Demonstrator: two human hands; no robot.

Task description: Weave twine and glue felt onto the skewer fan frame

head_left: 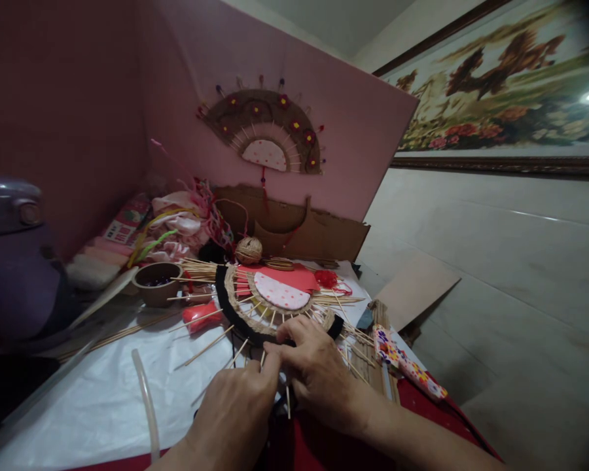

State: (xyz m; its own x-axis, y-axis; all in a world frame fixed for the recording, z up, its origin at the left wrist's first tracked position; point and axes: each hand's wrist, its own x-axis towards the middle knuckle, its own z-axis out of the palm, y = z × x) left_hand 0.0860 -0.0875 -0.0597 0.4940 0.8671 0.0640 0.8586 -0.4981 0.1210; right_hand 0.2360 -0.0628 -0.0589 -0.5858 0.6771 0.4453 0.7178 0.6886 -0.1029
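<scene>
black band on a stick fan, both hands at the rim

so the half-round stick fan [282, 292] sits right in front of the person on the worktop [417, 400], curved edge toward them. right hand [319, 366] has thumb and fingers pinching the black band [223, 297] along that curve. left hand [235, 405] is just beside it, fingers curled in, can't tell what they're gripping, if anything. looks like the step is working the band across the sticks, so the next move probably calls for a light pinch and steady sticks. watch the edges: thin stick ends poke out past the rim. best open room seems to be left, over the white sheet [93, 399], though a pale tube [146, 392] lies across it. far side's packed: brown pot [157, 294], twine ball [249, 250], red paper [304, 278].
</scene>
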